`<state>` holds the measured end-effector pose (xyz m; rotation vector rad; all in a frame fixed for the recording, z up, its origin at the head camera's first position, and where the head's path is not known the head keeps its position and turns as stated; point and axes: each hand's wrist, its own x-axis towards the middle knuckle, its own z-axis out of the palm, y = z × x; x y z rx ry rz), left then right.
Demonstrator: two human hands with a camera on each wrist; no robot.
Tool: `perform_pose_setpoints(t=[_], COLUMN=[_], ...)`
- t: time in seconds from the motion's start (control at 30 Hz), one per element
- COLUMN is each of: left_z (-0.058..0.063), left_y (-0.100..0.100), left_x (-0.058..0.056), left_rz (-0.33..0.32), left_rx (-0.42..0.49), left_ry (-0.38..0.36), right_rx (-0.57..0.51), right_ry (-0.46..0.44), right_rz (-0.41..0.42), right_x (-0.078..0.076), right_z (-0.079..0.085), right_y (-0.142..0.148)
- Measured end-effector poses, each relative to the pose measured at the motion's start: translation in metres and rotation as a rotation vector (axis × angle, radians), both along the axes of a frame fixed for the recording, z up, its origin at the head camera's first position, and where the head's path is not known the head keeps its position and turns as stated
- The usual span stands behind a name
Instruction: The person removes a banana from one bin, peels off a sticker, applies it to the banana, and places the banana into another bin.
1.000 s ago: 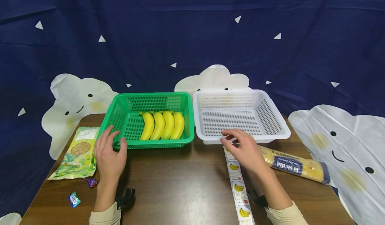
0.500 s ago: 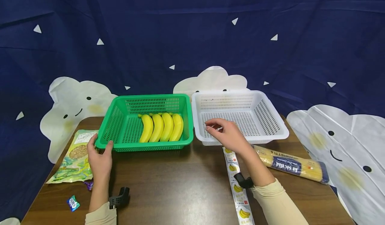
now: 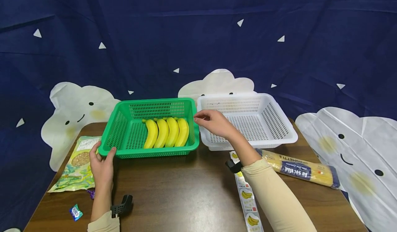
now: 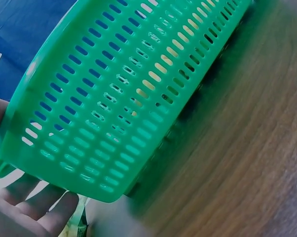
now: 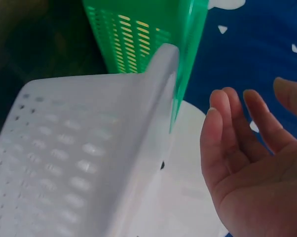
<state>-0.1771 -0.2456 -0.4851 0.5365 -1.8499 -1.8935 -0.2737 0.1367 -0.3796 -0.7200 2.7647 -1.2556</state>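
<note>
My left hand (image 3: 102, 166) grips the front left corner of the green plastic basket (image 3: 155, 152). Its thumb lies at the rim, and in the left wrist view the fingers (image 4: 59, 212) curl under the lip at the basket's end. Several yellow bananas (image 3: 167, 133) lie side by side in the right half of that basket. Over the left side of the white basket (image 3: 248, 144), my right hand (image 3: 214, 123) hovers with bent fingers and nothing in them. Its fingertips are close to the green basket's right rim. The right wrist view shows the fingers apart from both baskets.
On the right lie a spaghetti pack (image 3: 297, 168) and a strip of banana stickers (image 3: 248, 197), partly covered by my right forearm. A food pouch (image 3: 75, 166), a purple-wrapped candy (image 3: 91, 193) and a small blue packet (image 3: 75, 212) lie left. A dark blue cloth (image 3: 198, 35) hangs behind.
My left hand has come down from above the green basket onto its front left corner. My right hand has moved left across the white basket toward the green one.
</note>
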Motion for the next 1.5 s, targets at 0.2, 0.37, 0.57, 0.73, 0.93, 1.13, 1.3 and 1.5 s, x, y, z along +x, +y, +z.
perform_pose_setpoints(t=[0.2,0.37,0.57,0.73,0.93,1.13,1.3,1.5], left_z=[-0.001,-0.002,-0.002,-0.001,-0.001,0.0,-0.001,-0.003], left_y=[-0.003,-0.003,-0.003,-0.002,-0.001,-0.002,-0.002,-0.003], left_x=[0.0,0.0,-0.001,0.0,0.001,0.001,0.0,-0.001], left_rz=[-0.008,-0.009,-0.001,0.0,0.004,0.013,0.005,0.009], left_rx=[-0.014,-0.012,-0.018,-0.013,-0.008,-0.023,-0.028,-0.024], left_ry=[-0.021,-0.022,-0.023,-0.023,-0.023,-0.02,-0.027,-0.031], right_rx=[0.077,0.158,0.264,0.333,0.392,0.311,0.391,0.515], right_ry=[-0.017,-0.04,-0.072,-0.092,-0.113,-0.186,-0.197,-0.213], right_rz=[0.012,0.028,0.012,-0.018,-0.06,-0.081,-0.12,-0.143], right_x=[-0.018,-0.031,-0.044,-0.053,-0.062,-0.063,-0.063,-0.07], right_z=[0.007,0.01,0.012,0.012,0.005,-0.001,-0.005,-0.01], right_y=[-0.021,-0.037,-0.055,-0.071,-0.089,-0.109,-0.116,-0.119])
